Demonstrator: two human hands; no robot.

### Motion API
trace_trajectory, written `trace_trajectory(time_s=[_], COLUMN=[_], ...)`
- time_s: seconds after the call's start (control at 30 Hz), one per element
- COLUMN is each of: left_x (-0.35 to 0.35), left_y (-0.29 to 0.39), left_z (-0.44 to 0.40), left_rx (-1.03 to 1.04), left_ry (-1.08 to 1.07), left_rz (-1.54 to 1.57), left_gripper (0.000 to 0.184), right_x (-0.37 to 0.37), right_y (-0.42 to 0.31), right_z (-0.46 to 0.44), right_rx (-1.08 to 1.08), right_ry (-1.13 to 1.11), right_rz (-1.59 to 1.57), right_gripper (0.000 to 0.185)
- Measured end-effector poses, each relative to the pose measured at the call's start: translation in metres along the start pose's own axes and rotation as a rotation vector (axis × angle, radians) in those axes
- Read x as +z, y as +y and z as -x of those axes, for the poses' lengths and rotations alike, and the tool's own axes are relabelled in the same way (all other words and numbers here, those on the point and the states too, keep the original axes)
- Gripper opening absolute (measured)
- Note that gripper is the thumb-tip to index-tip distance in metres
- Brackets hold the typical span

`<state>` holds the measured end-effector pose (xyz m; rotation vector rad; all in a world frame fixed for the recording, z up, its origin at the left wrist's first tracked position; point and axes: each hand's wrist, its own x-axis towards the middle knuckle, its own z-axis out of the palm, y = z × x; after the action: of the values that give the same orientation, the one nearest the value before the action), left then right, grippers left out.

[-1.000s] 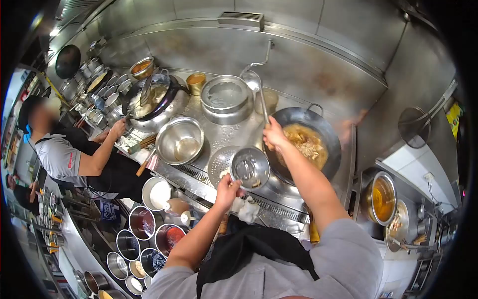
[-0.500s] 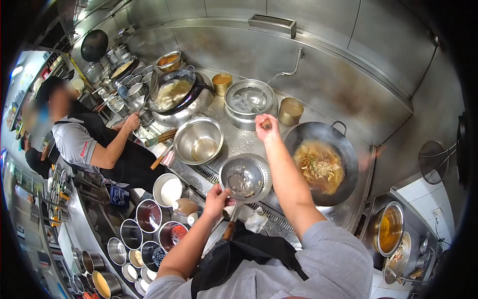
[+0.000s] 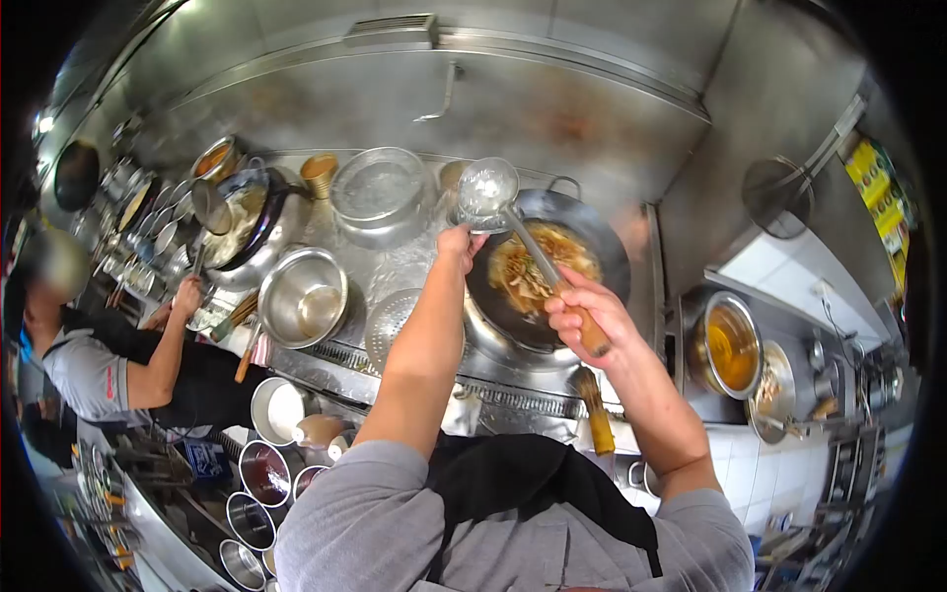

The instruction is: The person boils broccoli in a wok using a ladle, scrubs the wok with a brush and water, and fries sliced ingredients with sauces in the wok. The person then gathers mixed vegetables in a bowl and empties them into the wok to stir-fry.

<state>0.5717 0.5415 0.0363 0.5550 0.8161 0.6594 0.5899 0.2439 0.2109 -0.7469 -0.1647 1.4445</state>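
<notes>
My right hand (image 3: 595, 318) is closed around the wooden handle of a ladle (image 3: 542, 252). The ladle's round metal head, with clear liquid in it, is above the far left edge of a dark wok (image 3: 614, 222). Noodle-like strips and pieces in brown liquid (image 3: 538, 268) fill the wok's middle. My left hand (image 3: 459, 245) grips the rim of a small metal bowl (image 3: 480, 225) just below the ladle head, which partly covers it. A perforated strainer (image 3: 390, 331) rests on the counter, partly behind my left forearm.
A water-filled pot (image 3: 380, 235) stands under the wall spout (image 3: 449, 94). Left of it are a steel bowl (image 3: 281, 326) and another wok (image 3: 225, 257). A co-worker (image 3: 118, 365) holds a tool there. A brush with a yellow handle (image 3: 595, 419) lies by my right arm.
My view has turned right. The ladle moved from the water pot to the wok, with its handle now toward me. My left hand moved the bowl from the strainer to the wok's edge.
</notes>
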Motion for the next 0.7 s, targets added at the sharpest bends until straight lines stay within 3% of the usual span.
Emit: trace_trajectory(time_s=[0.03, 0.1, 0.17, 0.27, 0.37, 0.4, 0.47, 0.57, 0.67, 0.7], left_x=[0.011, 0.022, 0.020, 0.041, 0.040, 0.046, 0.055, 0.062, 0.066, 0.063], left_y=[-0.010, -0.038, -0.066, -0.057, -0.054, -0.047, -0.032, -0.021, -0.026, -0.035], left_z=[-0.002, -0.013, -0.026, 0.026, 0.041, 0.057, 0.091, 0.131, 0.177, 0.198], left_rx=[-0.018, -0.058, -0.005, 0.182, 0.470, 0.558, 0.793, 1.181, 1.321, 1.244], left_ry=[-0.012, 0.057, 0.037, 0.043, 0.069, 0.076, 0.106, 0.237, 0.352, 0.373], left_rz=[-0.014, -0.182, -0.321, -1.174, -1.728, -1.768, -1.796, -1.653, -1.364, -1.387], left_gripper=[0.012, 0.012, 0.013, 0.026, 0.026, 0.025, 0.023, 0.018, 0.012, 0.014], right_x=[-0.007, -0.028, -0.064, -0.152, -0.237, -0.250, -0.272, -0.288, -0.305, -0.305], right_y=[-0.003, -0.003, 0.012, 0.048, 0.081, 0.085, 0.091, 0.090, 0.086, 0.084], right_z=[0.019, 0.056, 0.090, 0.132, 0.172, 0.186, 0.209, 0.230, 0.227, 0.219], right_rx=[-0.015, -0.020, -0.041, -0.298, -0.445, -0.443, -0.347, -0.331, -0.383, -0.423], right_ry=[0.016, 0.182, 0.211, 0.372, 0.532, 0.517, 0.702, 0.682, 0.612, 0.590], right_rz=[-0.013, 0.448, 0.571, 1.175, 1.369, 1.362, 1.511, 1.541, 1.572, 1.565], right_gripper=[0.063, 0.077, 0.082, 0.084, 0.084, 0.084, 0.081, 0.077, 0.076, 0.076])
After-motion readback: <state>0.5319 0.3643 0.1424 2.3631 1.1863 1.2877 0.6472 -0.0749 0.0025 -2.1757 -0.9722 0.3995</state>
